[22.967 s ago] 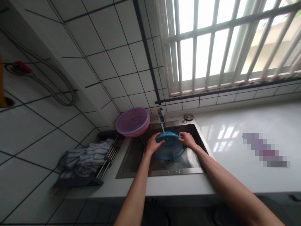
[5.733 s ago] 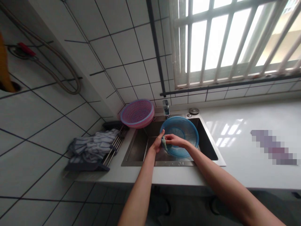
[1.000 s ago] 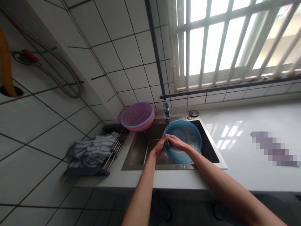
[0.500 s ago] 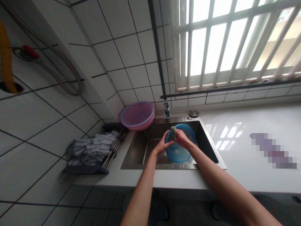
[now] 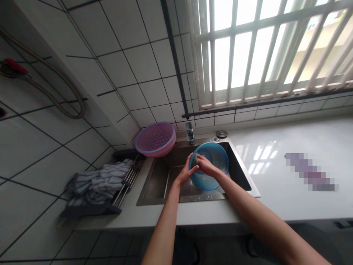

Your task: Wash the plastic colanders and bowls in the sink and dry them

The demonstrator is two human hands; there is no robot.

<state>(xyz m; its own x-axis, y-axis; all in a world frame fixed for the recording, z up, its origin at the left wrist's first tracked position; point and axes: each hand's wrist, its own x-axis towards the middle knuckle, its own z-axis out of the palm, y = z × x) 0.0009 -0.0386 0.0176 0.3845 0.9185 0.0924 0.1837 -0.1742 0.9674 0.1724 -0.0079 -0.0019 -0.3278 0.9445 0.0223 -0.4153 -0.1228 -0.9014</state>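
Note:
A blue plastic basket (image 5: 207, 183) with slotted sides is held tilted inside the steel sink (image 5: 154, 187). My left hand (image 5: 184, 173) grips its left rim, with the thumb lying along the inner side. My right hand (image 5: 206, 165) reaches into the basket and presses a greenish scrubbing cloth (image 5: 195, 160) against the inner left wall. Most of the cloth is covered by the right fingers, so whether it is a cloth or a sponge is hard to make out.
A pink and blue colander (image 5: 156, 138) rests on the sink's back left corner. The faucet (image 5: 190, 133) stands behind the sink, near a drain strainer (image 5: 221, 134). Striped cloths (image 5: 103, 182) lie on a rack at left. A blurred item (image 5: 310, 172) lies on the right counter.
The greenish cloth and my right hand have gone from the basket's rim down to its inner wall. The basket has tilted and turned a little. The view has shifted slightly right.

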